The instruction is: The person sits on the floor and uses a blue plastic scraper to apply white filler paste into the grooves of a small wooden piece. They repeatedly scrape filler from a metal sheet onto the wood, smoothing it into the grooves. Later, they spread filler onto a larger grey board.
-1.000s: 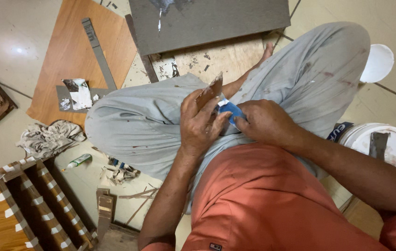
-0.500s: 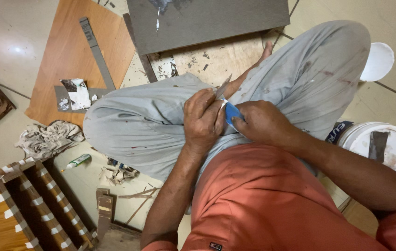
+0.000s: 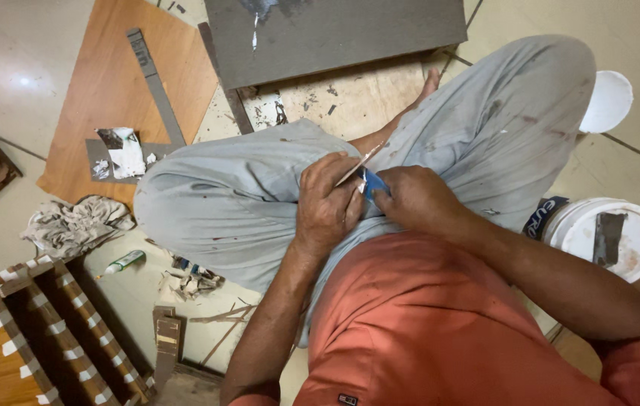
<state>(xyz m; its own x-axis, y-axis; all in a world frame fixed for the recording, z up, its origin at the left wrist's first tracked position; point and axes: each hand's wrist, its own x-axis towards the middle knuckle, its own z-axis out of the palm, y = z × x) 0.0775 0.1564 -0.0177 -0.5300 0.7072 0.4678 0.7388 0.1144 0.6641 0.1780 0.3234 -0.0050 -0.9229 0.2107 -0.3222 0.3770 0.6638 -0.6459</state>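
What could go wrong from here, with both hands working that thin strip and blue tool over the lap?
1. The blue tool in the right hand sits right against the left hand fingers pinching the thin strip; a slip might nick them.
2. The work is done over the grey trousers, so a slip could reach the leg.

front: raised knees (image 3: 245, 203) block | right: white bucket (image 3: 606, 237) near | left: bare floor (image 3: 27, 75) open

Pale tiles (image 3: 27, 53) are covering the floor, catching a glare. A brown board (image 3: 109, 90), a grey panel (image 3: 335, 34) and a rag (image 3: 72, 225) are lying on them.
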